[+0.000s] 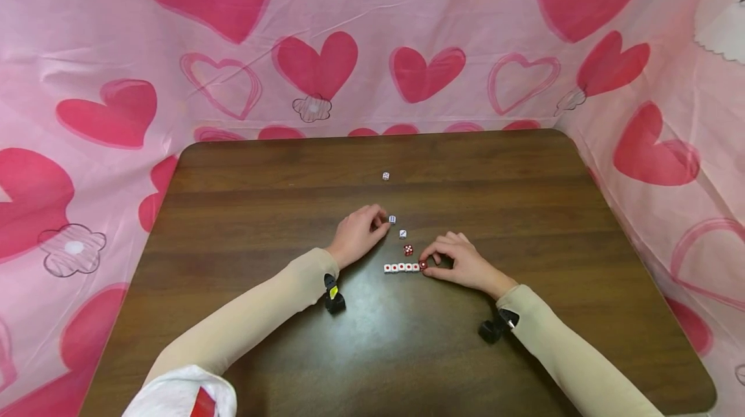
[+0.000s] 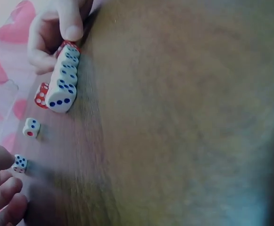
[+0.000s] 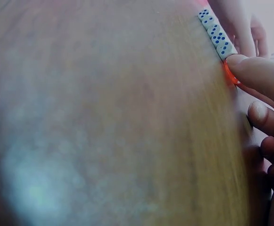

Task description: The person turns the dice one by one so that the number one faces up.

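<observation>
Between the thumb and index finger of my right hand (image 1: 462, 264) is a red die (image 1: 423, 265), pinched at the right end of a straight row of white dice (image 1: 401, 267). The row's dice show a red dot on top and blue dots on their sides. My left hand (image 1: 359, 233) has loosely bent fingers, with the tips right at a white die (image 1: 392, 219). In the left wrist view a finger overlaps the edge of that white die (image 2: 20, 163). Another white die (image 1: 403, 234) and a loose red die (image 1: 409, 249) lie between the left hand and the row.
Farther back on the brown wooden table (image 1: 279, 191) lies one more white die (image 1: 386, 176). A pink cloth with hearts (image 1: 427, 74) hangs behind the table and along its sides. Dark wrist devices (image 1: 334, 300) are strapped over both sleeves.
</observation>
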